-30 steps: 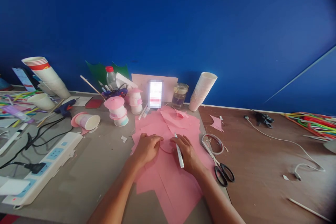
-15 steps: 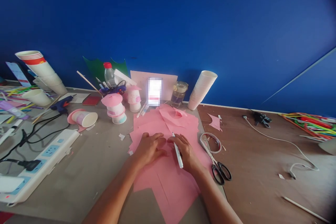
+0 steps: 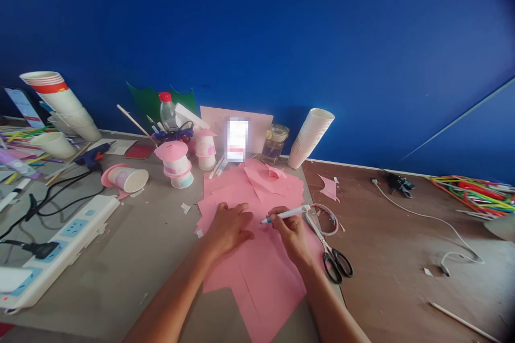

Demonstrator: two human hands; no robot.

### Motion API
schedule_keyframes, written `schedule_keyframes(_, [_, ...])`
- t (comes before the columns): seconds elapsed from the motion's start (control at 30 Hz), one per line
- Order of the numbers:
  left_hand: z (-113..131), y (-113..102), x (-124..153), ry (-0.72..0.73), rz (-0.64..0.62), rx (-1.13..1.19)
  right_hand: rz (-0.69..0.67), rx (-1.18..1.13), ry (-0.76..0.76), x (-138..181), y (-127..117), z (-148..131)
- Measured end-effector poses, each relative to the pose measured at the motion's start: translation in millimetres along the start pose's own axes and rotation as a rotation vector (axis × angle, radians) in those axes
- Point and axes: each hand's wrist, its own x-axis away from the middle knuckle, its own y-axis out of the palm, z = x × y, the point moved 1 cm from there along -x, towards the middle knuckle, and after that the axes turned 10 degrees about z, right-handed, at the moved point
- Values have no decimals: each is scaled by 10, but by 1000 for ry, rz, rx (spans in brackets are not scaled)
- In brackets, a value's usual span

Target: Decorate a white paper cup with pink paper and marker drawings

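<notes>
My right hand [image 3: 290,231] is closed around a slim white pen [image 3: 292,212] with a teal end. That teal end points left, just over the pink paper [image 3: 257,273], and the pen's other end sticks out to the right. My left hand [image 3: 231,228] lies on the pink paper to the left of the pen, fingers apart and slightly bent, holding nothing. Several pink sheets overlap beneath both hands. Scissors [image 3: 337,263] with black handles rest at the right edge of the paper, beside a roll of clear tape [image 3: 332,222].
Pink-trimmed paper cups [image 3: 179,169] stand at the back left, near a glue gun [image 3: 94,155] and a power strip [image 3: 64,249]. A lit phone [image 3: 237,139], a jar [image 3: 274,144] and a leaning cup stack [image 3: 309,136] line the blue wall. A cable [image 3: 426,217] lies at right.
The pen in my right hand has swung from pointing away from me to lying nearly level, its teal end to the left. My left hand has barely moved.
</notes>
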Motion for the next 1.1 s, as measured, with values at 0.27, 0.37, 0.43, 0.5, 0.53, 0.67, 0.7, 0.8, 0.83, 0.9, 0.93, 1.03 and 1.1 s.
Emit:
schedule_keyframes(0.27, [-14,17,5,8,12,10,3,46,24,11,86,101])
schedule_keyframes(0.37, [-29,33,3,17,15,1,-8,94,22,4,77,109])
schedule_keyframes(0.43, [-36,39,0,16,2,-7,-18,130,17,11,69,87])
schedule_keyframes(0.5, [-38,41,-2,16,-9,-17,-28,178,-3,22,63,53])
schedule_keyframes(0.53, [-39,40,-2,17,-8,-21,-37,204,-12,27,62,36])
schedule_keyframes(0.67, [-38,35,0,27,-4,-35,-73,255,-15,34,58,-6])
schedule_keyframes(0.7, [-38,33,1,26,-8,-39,-77,256,-13,33,57,-10])
schedule_keyframes(0.8, [-40,33,4,25,-15,-42,-80,255,-17,30,55,-11])
schedule_keyframes(0.83, [-43,36,5,27,-12,-41,-81,257,-17,30,55,-10])
schedule_keyframes(0.9, [-52,47,7,32,-4,-39,-87,257,-12,32,57,-10])
schedule_keyframes(0.93, [-57,54,8,33,0,-39,-94,257,-8,32,59,-10])
schedule_keyframes(1.03, [-78,80,10,29,4,-42,-97,263,-3,29,61,-11])
schedule_keyframes(1.1, [-90,94,10,30,6,-45,-95,261,3,25,60,-8])
